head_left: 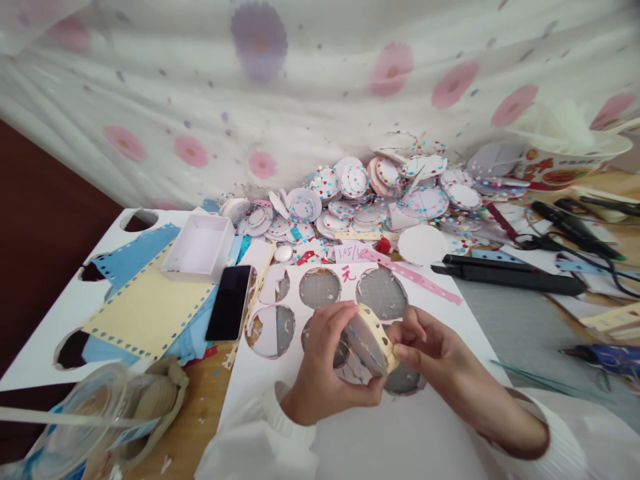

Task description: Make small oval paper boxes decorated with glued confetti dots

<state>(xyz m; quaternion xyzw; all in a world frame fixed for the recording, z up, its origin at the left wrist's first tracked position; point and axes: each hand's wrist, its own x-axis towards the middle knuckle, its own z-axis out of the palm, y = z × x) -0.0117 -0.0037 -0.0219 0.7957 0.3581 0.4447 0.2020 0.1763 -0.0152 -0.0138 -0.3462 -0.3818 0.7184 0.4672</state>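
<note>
My left hand [333, 360] grips a round paper piece [367, 343], thumb below and fingers above, holding it tilted on edge. A yellow paper strip [379, 333] with punched holes curves along the piece's rim. My right hand [430, 347] pinches the strip at its lower right side, thumb against the forefinger. Beneath both hands lies a white sheet [367, 261] with several round cut-outs and red handwriting. A pink punched strip [415, 277] rests across its upper right part.
Behind the sheet is a heap of decorated paper discs [353, 180]. To the left are a white box [199, 247], a phone [229, 303], yellow paper [150, 303] and a clear plastic cup [95, 407]. On the right lie a black box cutter [515, 275], a blue tool [607, 357] and cables.
</note>
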